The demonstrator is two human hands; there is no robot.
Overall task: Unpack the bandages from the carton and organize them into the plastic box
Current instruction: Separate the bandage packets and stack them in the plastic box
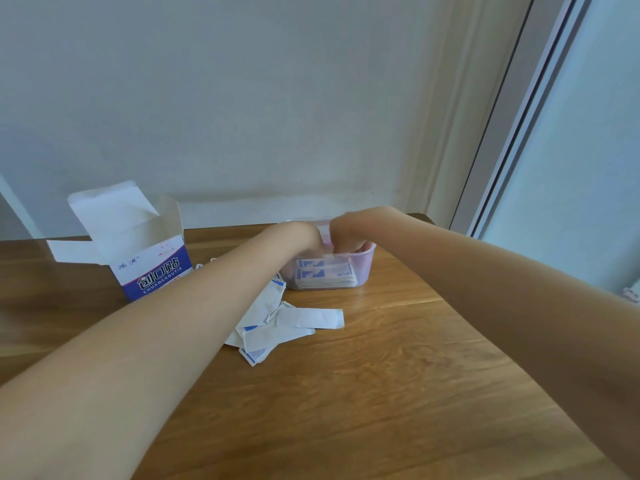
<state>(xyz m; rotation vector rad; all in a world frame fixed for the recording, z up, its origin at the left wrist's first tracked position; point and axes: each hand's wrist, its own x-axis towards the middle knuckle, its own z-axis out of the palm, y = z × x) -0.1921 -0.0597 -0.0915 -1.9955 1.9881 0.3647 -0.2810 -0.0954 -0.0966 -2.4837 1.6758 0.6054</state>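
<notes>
The clear plastic box (363,271) stands on the wooden table near the far edge, with a stack of white-and-blue wrapped bandages (325,276) lying flat inside. My left hand (298,237) and my right hand (346,233) both reach down into the box from above, fingers curled and hidden below the rim. What the fingers hold cannot be made out. A loose pile of bandages (277,323) lies on the table in front of the box. The blue-and-white carton (152,271) stands to the left with its top flaps open.
The table (398,375) ends at a white wall just behind the box. Its right edge runs diagonally beside a window frame (512,116). A small object (630,294) shows at the far right edge.
</notes>
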